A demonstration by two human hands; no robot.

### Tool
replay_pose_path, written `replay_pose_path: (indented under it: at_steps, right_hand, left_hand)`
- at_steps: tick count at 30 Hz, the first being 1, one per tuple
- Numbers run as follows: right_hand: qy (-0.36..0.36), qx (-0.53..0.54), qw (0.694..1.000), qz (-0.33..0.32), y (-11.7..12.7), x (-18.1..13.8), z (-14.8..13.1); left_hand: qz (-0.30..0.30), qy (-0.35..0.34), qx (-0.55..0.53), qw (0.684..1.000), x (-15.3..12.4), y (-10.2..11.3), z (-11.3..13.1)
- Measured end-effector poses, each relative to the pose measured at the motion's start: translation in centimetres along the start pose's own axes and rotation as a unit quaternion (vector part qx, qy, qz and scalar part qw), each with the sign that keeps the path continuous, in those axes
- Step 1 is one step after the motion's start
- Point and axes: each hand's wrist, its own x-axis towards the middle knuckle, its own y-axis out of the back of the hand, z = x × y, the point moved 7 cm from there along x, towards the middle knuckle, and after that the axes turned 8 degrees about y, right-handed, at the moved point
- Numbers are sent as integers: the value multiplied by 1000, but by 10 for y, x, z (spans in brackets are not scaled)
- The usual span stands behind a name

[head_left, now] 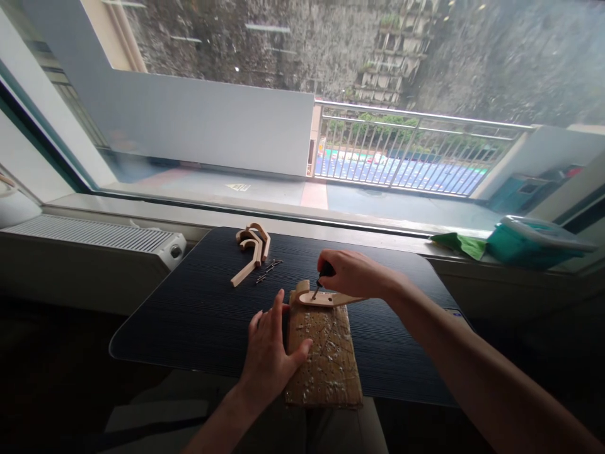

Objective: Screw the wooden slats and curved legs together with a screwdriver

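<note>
My right hand (350, 271) is closed round the black handle of a screwdriver (326, 270). Its thin shaft points down at a hole in a pale wooden hook (326, 299), which lies across the far end of a worn board (324, 353) covered in small holes and whitish flecks. A second hole shows in the hook, to the right of the shaft. Along the board's left edge rests my left hand (271, 353), fingers spread and thumb on the top face. The near end of the board overhangs the table's front edge.
Several curved wooden hooks (253, 249) and a small pile of screws (268, 271) lie at the back left of the dark table (179, 315). Beyond are a radiator (99, 239), a window and, on the sill, a green cloth (460, 244) beside a teal box (534, 246).
</note>
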Motion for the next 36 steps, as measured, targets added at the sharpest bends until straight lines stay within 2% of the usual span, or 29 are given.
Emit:
replay_pose_path:
  at_steps: [4, 8, 11, 13, 16, 19, 23, 27, 33, 36]
  right_hand:
    - [-5, -1, 1000, 16, 4, 7, 13]
    - [-40, 8, 999, 14, 12, 17, 38]
    - [-58, 53, 997, -2, 13, 22, 58]
    - [-56, 78, 995, 7, 12, 22, 67]
    - [-56, 88, 993, 51, 11, 19, 75]
    - [-60, 98, 989, 91, 7, 17, 79]
    - [-51, 122, 984, 119, 3, 20, 80]
    - [-42, 121, 981, 143, 0, 24, 78]
    - [-47, 81, 984, 154, 0, 21, 71]
    - [-17, 100, 980, 171, -1, 23, 66]
  left_hand:
    - [-8, 8, -5, 1000, 21, -11, 7]
    - [-9, 35, -15, 999, 51, -18, 12]
    - [-27, 68, -84, 994, 82, -15, 11]
    - [-58, 85, -186, 977, 107, -15, 12]
    - [-82, 66, -366, 925, 146, -15, 20]
    - [-139, 29, -416, 898, 167, -25, 28]
    - [-236, -13, -378, 895, 162, -40, 29]
    - [-289, -24, -330, 899, 149, -48, 29]
    - [-305, 2, -345, 888, 148, -58, 29]
    - [-301, 7, -355, 885, 148, -61, 27]
